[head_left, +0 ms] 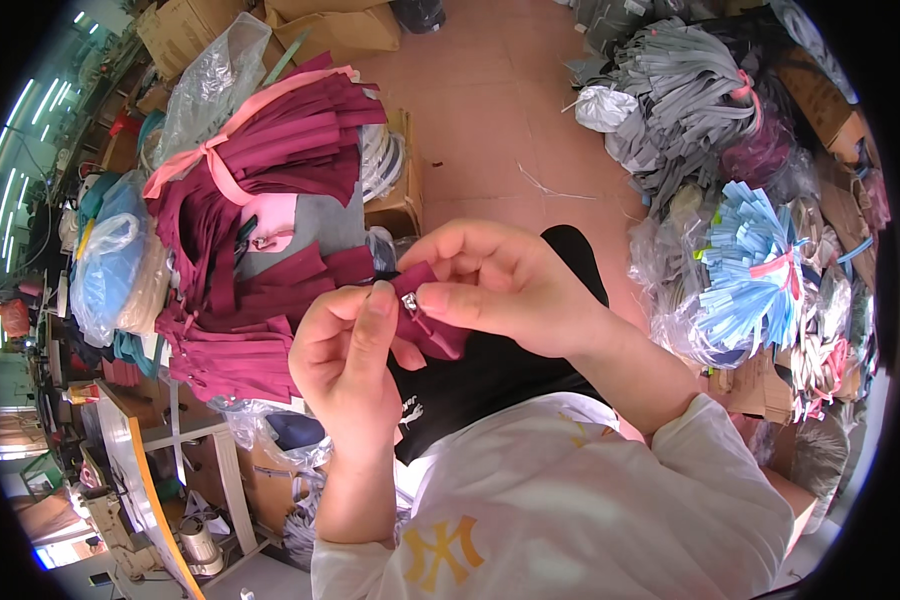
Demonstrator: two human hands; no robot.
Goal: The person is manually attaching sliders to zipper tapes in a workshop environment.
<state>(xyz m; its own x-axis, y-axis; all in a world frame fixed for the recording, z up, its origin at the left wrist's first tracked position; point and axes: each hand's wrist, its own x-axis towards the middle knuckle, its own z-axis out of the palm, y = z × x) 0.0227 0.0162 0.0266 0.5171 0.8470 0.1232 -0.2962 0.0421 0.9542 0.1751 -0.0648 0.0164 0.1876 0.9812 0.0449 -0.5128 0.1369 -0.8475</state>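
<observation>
In front of my body, my left hand (336, 358) and my right hand (510, 290) hold a short maroon zipper strip (442, 338) between them. The left thumb and fingers pinch its left side. My right thumb presses by a small silver metal slider (409, 301) on the strip, with the other right fingers curled behind the cloth. Part of the strip is hidden by the fingers. Just left of my hands, a pile of similar maroon strips (235, 345) lies on a grey surface (320, 215).
A maroon strip bundle (300, 140) tied with a pink band lies at the far left, near a blue plastic-wrapped bag (110, 275). Grey strips (685, 80) and light blue strips (750, 275) are heaped on the right. Cardboard boxes (205, 35) stand behind, beside the reddish tiled floor (500, 120).
</observation>
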